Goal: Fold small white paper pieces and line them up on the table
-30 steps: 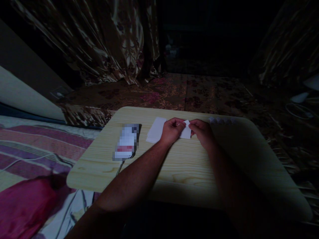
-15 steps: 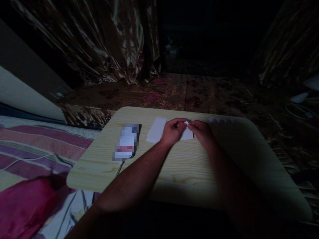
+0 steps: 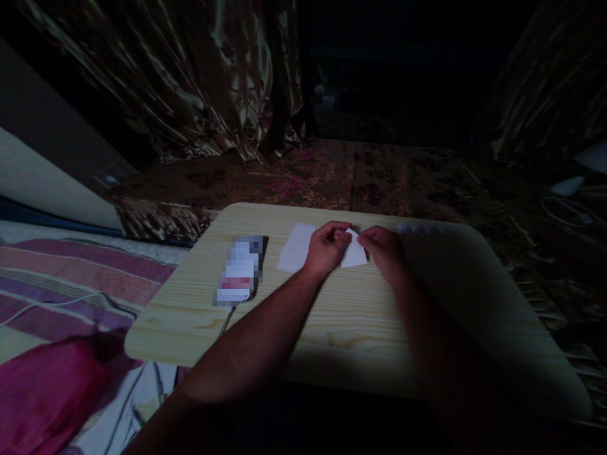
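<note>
Between my two hands is a small piece of white paper [image 3: 353, 252], its upper part narrowing toward the fingertips. My left hand [image 3: 327, 248] grips its left side, with the thumb over the face of the sheet. At the upper right edge, my right hand [image 3: 379, 245] pinches the paper between thumb and fingers. A stack of white paper sheets [image 3: 294, 246] lies just left of my left hand, partly behind it. Several small pale folded pieces [image 3: 422, 229] stand in a row near the far edge, right of my right hand; their exact shape is dim.
The pale wooden table [image 3: 351, 335] has rounded corners. On its left lies a blurred-out phone-like object [image 3: 238, 268] with a cable [image 3: 226, 321] running off the near side. A striped bed cover [image 3: 80, 265] and a red cloth [image 3: 52, 392] are to the left. Patterned curtains [image 3: 227, 76] hang behind.
The white paper has turned and tilted slightly between my fingers, its upper part briefly more covered half a second ago. Both hands stay in nearly the same place.
</note>
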A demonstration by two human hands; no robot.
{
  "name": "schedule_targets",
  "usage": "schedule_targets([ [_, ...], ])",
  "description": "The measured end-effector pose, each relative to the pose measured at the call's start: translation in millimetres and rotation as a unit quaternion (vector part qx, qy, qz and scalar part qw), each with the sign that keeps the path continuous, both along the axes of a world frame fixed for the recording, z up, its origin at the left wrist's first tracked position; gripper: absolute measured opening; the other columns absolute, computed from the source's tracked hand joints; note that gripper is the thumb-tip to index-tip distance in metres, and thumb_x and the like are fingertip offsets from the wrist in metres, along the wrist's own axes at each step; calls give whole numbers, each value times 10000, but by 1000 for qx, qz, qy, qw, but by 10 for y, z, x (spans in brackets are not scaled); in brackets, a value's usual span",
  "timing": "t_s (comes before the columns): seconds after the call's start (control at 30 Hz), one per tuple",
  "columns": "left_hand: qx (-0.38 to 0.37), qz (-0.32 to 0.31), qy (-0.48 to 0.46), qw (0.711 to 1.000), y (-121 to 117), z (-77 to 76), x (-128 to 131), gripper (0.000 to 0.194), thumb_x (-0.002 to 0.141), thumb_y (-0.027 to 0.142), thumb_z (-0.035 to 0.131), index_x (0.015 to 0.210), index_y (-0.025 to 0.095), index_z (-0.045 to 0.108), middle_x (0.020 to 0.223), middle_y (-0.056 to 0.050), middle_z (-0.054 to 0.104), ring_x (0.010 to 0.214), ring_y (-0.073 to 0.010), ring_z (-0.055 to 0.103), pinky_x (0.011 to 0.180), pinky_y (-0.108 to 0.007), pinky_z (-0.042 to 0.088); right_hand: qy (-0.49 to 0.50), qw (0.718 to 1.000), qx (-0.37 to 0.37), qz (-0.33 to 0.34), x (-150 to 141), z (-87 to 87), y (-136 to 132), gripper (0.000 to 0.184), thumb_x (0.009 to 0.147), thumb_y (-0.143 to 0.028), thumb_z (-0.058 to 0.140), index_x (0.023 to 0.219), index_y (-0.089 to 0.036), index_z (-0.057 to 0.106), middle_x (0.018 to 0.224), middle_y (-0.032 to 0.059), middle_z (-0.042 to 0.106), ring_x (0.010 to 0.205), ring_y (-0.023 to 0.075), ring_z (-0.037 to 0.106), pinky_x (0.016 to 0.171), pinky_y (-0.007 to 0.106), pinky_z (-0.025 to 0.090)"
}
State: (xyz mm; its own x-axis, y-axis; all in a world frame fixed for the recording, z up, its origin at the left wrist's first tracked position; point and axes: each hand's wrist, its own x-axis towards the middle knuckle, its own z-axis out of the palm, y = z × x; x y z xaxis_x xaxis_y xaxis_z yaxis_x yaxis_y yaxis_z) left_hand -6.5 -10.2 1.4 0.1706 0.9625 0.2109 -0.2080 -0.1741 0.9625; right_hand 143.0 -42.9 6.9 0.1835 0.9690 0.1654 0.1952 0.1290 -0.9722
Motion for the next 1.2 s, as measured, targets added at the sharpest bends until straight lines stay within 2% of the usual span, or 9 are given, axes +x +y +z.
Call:
schedule_targets([
  [0.17,-8,7,-17,1000,22,-25,5,279,649,266,774,883,157,665,740,-6,645,643,-95,564,619,-223,457,21,1000,-3,-9,-22,15,7,254,674,-358,732,822,-186,618,659,-4,668,562,138,588,509,241,421],
  [0.33,-23,19,-36,999,40,-23,-3,281,650,275,777,873,158,652,713,-2,652,600,-98,568,563,-216,443,79,997,-7,21,-37,-30,40,362,645,-324,755,958,-182,642,799,42,729,676,181,669,591,278,501],
  [0.7,-16,9,-30,999,8,-10,0,256,696,303,750,881,155,652,587,41,575,488,-63,467,518,-202,400,50,999,-16,-10,-67,25,-2,271,683,-358,712,873,-166,685,714,43,716,600,171,633,528,266,459],
  [1.2,-10,19,-25,999,-13,5,18,243,681,291,754,850,155,644,593,35,581,481,-62,460,491,-194,387,62,998,-13,-5,-83,7,6,211,675,-335,705,810,-177,669,685,23,690,576,156,610,519,256,442],
])
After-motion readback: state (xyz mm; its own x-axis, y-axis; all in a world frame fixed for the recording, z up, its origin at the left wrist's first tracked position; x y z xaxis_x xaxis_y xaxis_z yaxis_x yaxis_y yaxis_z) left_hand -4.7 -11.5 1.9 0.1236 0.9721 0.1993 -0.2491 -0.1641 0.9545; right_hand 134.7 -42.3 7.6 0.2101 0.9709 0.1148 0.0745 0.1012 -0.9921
